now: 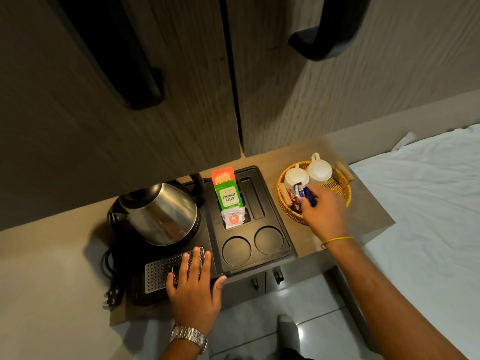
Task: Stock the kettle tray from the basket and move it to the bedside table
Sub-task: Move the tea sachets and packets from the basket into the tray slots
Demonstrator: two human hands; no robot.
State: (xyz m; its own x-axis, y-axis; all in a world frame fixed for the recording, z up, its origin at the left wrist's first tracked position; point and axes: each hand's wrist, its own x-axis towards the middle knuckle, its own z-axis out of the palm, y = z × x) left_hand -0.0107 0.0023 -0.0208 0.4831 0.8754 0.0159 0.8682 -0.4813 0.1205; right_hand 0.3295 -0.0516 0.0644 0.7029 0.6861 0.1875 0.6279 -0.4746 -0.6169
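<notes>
Counter: basket (342, 189) holds cups (319, 171); right hand (323, 213) grips blue sachets (305, 193); left hand (193, 284) flat.

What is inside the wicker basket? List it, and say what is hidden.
The basket holds two white cups, red sachets and blue packets gripped by the right hand. That hand covers the basket's near side.

A black tray (283, 245) is carrying a shiny steel kettle (166, 214), an orange sachet (222, 175) and a green one (228, 197). The golden woven basket (340, 189) is showing two white cups (319, 170) and blue packets (304, 192).
</notes>
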